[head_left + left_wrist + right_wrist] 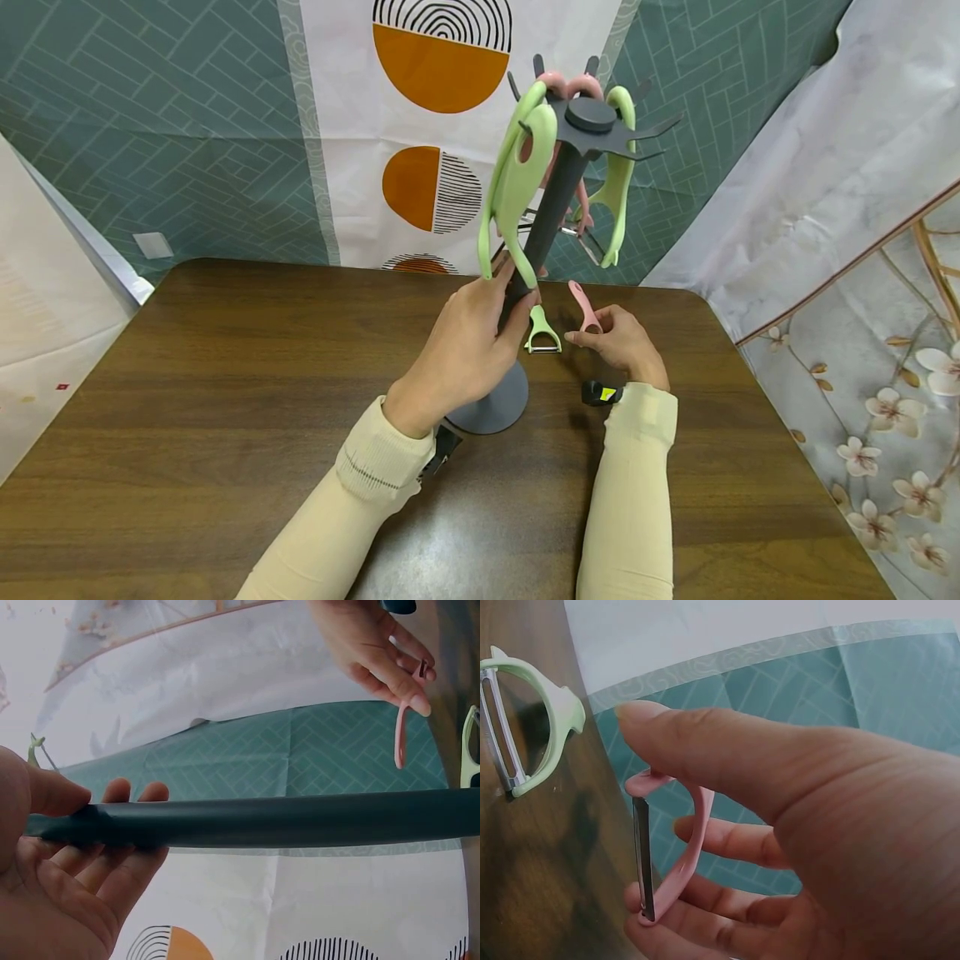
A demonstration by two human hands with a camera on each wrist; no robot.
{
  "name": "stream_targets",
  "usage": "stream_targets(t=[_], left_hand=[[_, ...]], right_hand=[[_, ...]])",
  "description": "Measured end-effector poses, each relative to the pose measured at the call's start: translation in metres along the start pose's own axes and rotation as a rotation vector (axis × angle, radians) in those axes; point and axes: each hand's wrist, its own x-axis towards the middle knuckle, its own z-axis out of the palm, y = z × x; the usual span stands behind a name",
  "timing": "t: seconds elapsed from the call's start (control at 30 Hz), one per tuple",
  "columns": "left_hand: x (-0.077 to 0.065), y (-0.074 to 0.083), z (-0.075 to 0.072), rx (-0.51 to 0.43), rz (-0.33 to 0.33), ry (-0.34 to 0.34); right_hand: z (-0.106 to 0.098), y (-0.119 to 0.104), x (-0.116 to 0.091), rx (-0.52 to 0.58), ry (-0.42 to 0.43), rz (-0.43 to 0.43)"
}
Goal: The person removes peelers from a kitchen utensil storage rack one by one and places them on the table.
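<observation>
My left hand [465, 337] grips the dark pole [558, 200] of a utensil stand, its fingers and thumb around the shaft in the left wrist view. The stand's round base [491, 410] is partly hidden behind that forearm. Green peelers [525, 171] and pink utensils [582, 200] hang from its hooks. To the right, my right hand [624, 340] holds a pink peeler [583, 302] by its head, thumb and fingers at both ends of the metal blade [643, 859]. A green peeler [555, 724] lies on the table between pole and right hand.
The brown wooden table [247, 400] spans the workspace, and its back edge meets a patterned cloth [225, 142]. Bare hooks [652, 132] jut out at the stand's top right. A floral curtain [885, 417] borders the right side.
</observation>
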Motion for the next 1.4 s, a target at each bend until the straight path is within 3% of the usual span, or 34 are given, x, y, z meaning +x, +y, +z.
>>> stream_targets(t=[0.87, 1.4], left_hand=[[-0.001, 0.001, -0.001, -0.01, -0.016, -0.01], [-0.001, 0.0, 0.0, 0.005, 0.009, 0.002]], right_hand=[[0.007, 0.005, 0.004, -0.022, 0.021, 0.015], [0.011, 0.007, 0.003, -0.011, 0.018, 0.052]])
